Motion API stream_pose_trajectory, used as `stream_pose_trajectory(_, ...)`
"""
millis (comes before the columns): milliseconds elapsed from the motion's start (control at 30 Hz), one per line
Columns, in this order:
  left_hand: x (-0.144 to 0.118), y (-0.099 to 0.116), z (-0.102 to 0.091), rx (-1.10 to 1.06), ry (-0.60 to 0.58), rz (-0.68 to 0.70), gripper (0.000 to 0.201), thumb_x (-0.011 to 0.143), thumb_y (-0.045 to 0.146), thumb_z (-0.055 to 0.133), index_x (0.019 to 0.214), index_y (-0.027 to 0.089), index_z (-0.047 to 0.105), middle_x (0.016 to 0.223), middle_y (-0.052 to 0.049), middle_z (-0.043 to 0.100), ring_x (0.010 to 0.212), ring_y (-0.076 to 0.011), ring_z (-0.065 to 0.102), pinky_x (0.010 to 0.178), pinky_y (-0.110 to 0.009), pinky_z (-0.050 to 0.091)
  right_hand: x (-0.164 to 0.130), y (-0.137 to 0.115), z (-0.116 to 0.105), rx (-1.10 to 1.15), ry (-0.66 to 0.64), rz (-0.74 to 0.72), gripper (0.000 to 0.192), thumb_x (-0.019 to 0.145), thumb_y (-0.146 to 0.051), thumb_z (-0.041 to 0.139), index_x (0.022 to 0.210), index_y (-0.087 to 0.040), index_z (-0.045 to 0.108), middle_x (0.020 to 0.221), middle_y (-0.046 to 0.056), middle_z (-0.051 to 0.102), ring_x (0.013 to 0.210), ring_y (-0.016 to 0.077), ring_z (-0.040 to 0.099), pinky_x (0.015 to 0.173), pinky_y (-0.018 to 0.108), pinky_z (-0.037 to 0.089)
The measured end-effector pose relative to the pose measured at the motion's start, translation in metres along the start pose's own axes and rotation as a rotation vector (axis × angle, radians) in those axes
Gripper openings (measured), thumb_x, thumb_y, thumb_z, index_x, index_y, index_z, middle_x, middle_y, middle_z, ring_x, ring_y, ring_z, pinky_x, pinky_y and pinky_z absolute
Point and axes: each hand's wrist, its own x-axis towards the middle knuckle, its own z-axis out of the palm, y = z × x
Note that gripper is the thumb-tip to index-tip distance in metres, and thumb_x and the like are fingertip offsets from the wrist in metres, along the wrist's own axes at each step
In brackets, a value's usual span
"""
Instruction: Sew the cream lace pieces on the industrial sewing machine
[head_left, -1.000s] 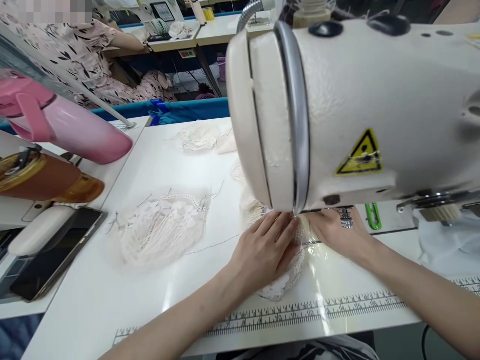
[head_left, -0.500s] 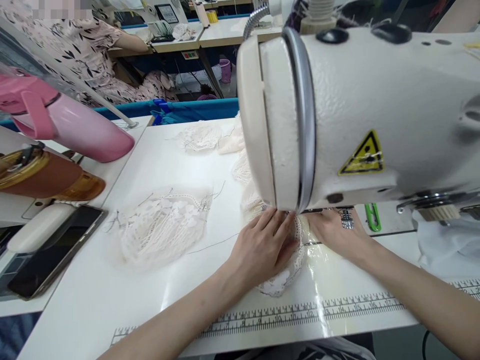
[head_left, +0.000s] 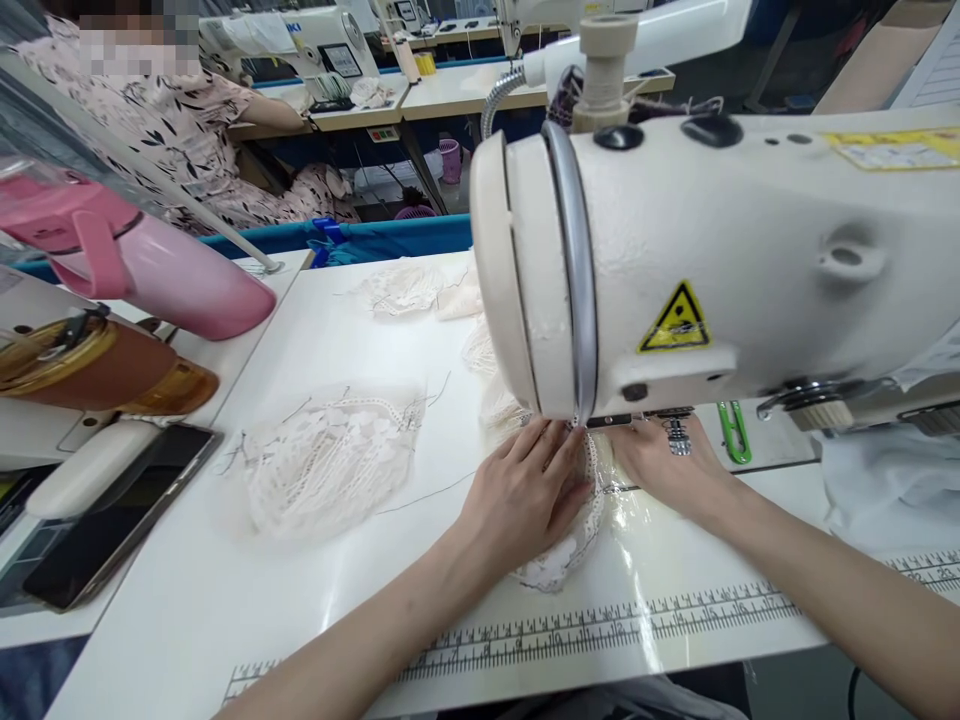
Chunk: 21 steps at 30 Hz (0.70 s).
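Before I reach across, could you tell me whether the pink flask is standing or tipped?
Tipped: the pink flask lies slanted above the brown bottle.

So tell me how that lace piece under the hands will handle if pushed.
The lace piece is probably floppy: it bunches under the left hand. Likely very light, being openwork. It may slide easily on the glossy table.

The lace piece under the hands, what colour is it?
Creamy white lace piece, seen in the head view.
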Motion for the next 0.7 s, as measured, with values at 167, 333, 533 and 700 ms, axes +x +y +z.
stream_pose_trajectory(167, 0.001, -0.001, 0.001, 0.006, -0.005, -0.004, 0.048, 0.093, 0.039, 0.047, 0.130, 0.009, 0.053, 0.126, -0.016, 0.060, 0.119, -0.0321, 0.055, 0.091, -0.045, 0.053, 0.011, -0.010, -0.022, -0.017, -0.061, 0.020, 0.039, 0.091, -0.015, 0.035, 0.111, -0.029, 0.066, 0.111, 0.009, 0.066, 0.098, 0.0256, 0.062, 0.063, 0.035, 0.052)
stream_pose_trajectory(333, 0.004, 0.000, -0.002, -0.001, 0.042, 0.018, 0.045, 0.093, 0.037, 0.050, 0.127, 0.009, 0.054, 0.125, -0.016, 0.061, 0.115, -0.0298, 0.057, 0.090, -0.043, 0.053, 0.017, -0.013, -0.039, 0.017, 0.070, -0.120, 0.034, 0.085, -0.008, 0.042, 0.099, -0.026, 0.068, 0.087, 0.003, 0.069, 0.075, 0.0187, 0.060, 0.065, 0.031, 0.045)
stream_pose_trajectory(533, -0.009, 0.010, -0.036, -0.105, 0.067, 0.287, 0.012, 0.092, 0.022, 0.055, 0.087, 0.017, 0.064, 0.089, -0.002, 0.071, 0.073, -0.0139, 0.063, 0.059, -0.026, 0.049, 0.015, -0.006, -0.037, 0.037, 0.173, -0.541, 0.038, 0.074, 0.008, 0.035, 0.079, -0.019, 0.062, 0.080, -0.002, 0.065, 0.076, 0.0112, 0.053, 0.065, 0.025, 0.036)
stream_pose_trajectory(700, -0.046, 0.018, -0.044, 0.183, -0.028, 0.544, 0.012, 0.089, 0.016, 0.055, 0.095, 0.012, 0.065, 0.103, -0.010, 0.069, 0.088, -0.0210, 0.064, 0.055, -0.028, 0.046, 0.017, -0.005, -0.035, 0.099, 0.172, -0.580, 0.035, 0.070, 0.008, 0.035, 0.074, -0.018, 0.057, 0.076, -0.001, 0.062, 0.076, 0.0114, 0.050, 0.063, 0.025, 0.032)
